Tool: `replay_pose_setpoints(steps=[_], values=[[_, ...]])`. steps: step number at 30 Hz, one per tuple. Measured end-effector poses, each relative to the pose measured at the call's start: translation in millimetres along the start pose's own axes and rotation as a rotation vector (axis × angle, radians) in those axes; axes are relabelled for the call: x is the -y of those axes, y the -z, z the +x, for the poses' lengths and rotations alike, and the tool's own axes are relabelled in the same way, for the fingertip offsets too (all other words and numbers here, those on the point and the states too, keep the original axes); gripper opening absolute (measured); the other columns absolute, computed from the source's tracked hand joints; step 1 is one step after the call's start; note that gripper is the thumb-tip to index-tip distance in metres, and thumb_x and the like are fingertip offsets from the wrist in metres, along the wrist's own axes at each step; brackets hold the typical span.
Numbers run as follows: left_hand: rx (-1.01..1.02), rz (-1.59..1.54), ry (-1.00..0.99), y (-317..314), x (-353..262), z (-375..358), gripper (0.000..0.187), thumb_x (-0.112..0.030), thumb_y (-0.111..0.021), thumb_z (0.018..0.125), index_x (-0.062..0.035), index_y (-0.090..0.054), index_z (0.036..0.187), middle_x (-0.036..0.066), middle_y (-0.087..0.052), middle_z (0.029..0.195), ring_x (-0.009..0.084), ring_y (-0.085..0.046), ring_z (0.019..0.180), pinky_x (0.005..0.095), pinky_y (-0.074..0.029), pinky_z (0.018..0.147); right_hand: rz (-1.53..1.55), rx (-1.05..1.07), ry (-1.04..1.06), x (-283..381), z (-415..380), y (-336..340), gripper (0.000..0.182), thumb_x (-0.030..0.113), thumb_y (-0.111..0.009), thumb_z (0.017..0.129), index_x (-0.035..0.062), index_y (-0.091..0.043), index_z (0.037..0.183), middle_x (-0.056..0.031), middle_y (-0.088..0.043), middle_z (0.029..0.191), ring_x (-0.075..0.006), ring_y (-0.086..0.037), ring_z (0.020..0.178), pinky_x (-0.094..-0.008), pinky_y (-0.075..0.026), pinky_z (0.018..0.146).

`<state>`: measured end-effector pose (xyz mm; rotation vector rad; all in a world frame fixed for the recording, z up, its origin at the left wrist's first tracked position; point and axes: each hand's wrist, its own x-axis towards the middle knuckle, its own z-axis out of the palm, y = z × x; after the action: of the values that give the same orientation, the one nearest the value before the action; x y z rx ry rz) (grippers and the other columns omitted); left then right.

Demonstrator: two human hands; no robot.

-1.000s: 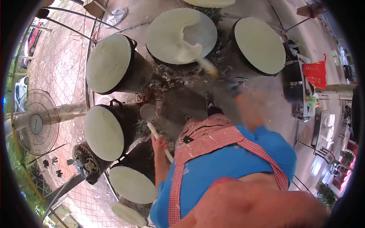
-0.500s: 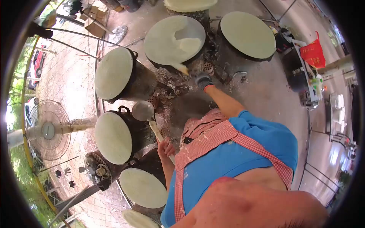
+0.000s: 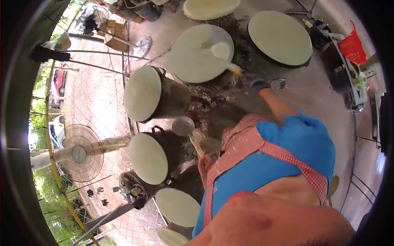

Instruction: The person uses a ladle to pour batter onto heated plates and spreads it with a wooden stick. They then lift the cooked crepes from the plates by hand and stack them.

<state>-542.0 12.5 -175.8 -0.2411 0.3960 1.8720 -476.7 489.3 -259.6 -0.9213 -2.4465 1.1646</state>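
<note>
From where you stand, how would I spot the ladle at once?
Start with the person's blue shirt under the checked apron, then find the left hand. The ladle is in that hand, its bowl pointing away from the body. Unlike the wide, pale griddles nearby, it has a small, grey, round bowl on a long, pale handle.
</note>
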Motion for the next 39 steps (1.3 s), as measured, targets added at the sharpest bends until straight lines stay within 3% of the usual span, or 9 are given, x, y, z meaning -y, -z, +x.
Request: replay_pose_setpoints(steps=[5,10,12,14,17,26,28,30,39], values=[[-0.02,-0.111,0.221,-39,-4,33,0.027,-0.019,-0.04,0.087,-0.0124,-0.035,0.062,-0.002,-0.027,0.047,0.0072,-0.029,0.034,0.0199,-0.025,0.031,0.136,0.011,-0.384,-78,35,16,0.034,0.03,-0.038,0.088,0.0172,-0.048,0.117,-0.0065,-0.05,0.117,-0.0218,-0.052,0.097,-0.0306,-0.04,0.085],[-0.197,0.151,0.08,-74,-3,45,0.029,-0.022,-0.038,0.088,-0.0113,-0.034,0.061,-0.004,-0.026,0.045,0.0065,-0.028,0.034,0.0204,-0.023,0.03,-0.118,0.151,0.02,-59,10,-18,0.033,0.027,-0.039,0.088,0.0113,-0.05,0.115,-0.0084,-0.049,0.117,-0.0223,-0.052,0.096,-0.0319,-0.04,0.084],[-0.361,-0.147,0.134,-64,0,51,0.028,-0.021,-0.04,0.087,-0.0115,-0.033,0.061,-0.003,-0.026,0.045,0.0064,-0.028,0.034,0.0202,-0.022,0.03,0.687,-0.07,-0.332,-86,64,1,0.046,0.041,-0.043,0.084,0.013,-0.044,0.12,-0.0196,-0.05,0.111,-0.0298,-0.052,0.093,-0.0343,-0.039,0.082],[-0.278,-0.249,0.181,-63,-2,51,0.027,-0.02,-0.04,0.086,-0.0114,-0.034,0.061,-0.004,-0.026,0.045,0.0063,-0.027,0.034,0.0201,-0.022,0.03,-0.223,-0.25,0.107,-27,117,48,0.03,0.022,-0.047,0.083,0.0029,-0.054,0.105,-0.0156,-0.054,0.107,-0.0293,-0.053,0.093,-0.0337,-0.041,0.082],[-0.254,-0.258,0.208,-58,16,65,0.024,-0.016,-0.041,0.085,-0.0112,-0.037,0.062,-0.004,-0.025,0.045,0.006,-0.026,0.034,0.0196,-0.022,0.03,-0.042,-0.142,-0.291,-12,212,53,0.034,0.035,-0.047,0.08,0.0111,-0.058,0.101,-0.0141,-0.055,0.102,-0.0307,-0.052,0.094,-0.0356,-0.04,0.079],[-0.266,-0.183,0.163,-18,23,34,0.023,-0.014,-0.044,0.084,-0.0112,-0.037,0.062,-0.003,-0.028,0.048,0.0057,-0.026,0.035,0.0195,-0.021,0.032,-0.082,-0.17,0.19,4,96,9,0.039,0.042,-0.04,0.083,0.0108,-0.058,0.098,-0.0131,-0.058,0.098,-0.0282,-0.055,0.085,-0.0343,-0.042,0.076],[-0.202,-0.315,0.154,-36,4,36,0.025,-0.014,-0.044,0.085,-0.0108,-0.036,0.061,-0.003,-0.028,0.048,0.0063,-0.026,0.035,0.0202,-0.022,0.031,0.317,-0.036,0.199,-1,92,46,0.043,0.047,-0.045,0.079,0.0094,-0.058,0.094,-0.0142,-0.057,0.096,-0.0289,-0.055,0.085,-0.0349,-0.042,0.073],[-0.165,-0.38,0.156,-34,-10,30,0.025,-0.015,-0.043,0.085,-0.0106,-0.036,0.061,-0.003,-0.028,0.047,0.0067,-0.026,0.035,0.0206,-0.022,0.031,0.335,0.059,-0.271,-11,88,44,0.035,0.037,-0.047,0.079,0.0118,-0.056,0.101,-0.0125,-0.057,0.099,-0.0262,-0.052,0.092,-0.0352,-0.041,0.08],[-0.157,-0.386,0.215,-14,-29,13,0.026,-0.022,-0.044,0.084,-0.0113,-0.036,0.061,-0.002,-0.034,0.048,0.0086,-0.032,0.036,0.0218,-0.027,0.032,0.259,-0.169,0.015,-26,91,38,0.031,0.031,-0.043,0.081,0.0152,-0.056,0.104,-0.0118,-0.06,0.087,-0.0263,-0.058,0.079,-0.0359,-0.044,0.072]])
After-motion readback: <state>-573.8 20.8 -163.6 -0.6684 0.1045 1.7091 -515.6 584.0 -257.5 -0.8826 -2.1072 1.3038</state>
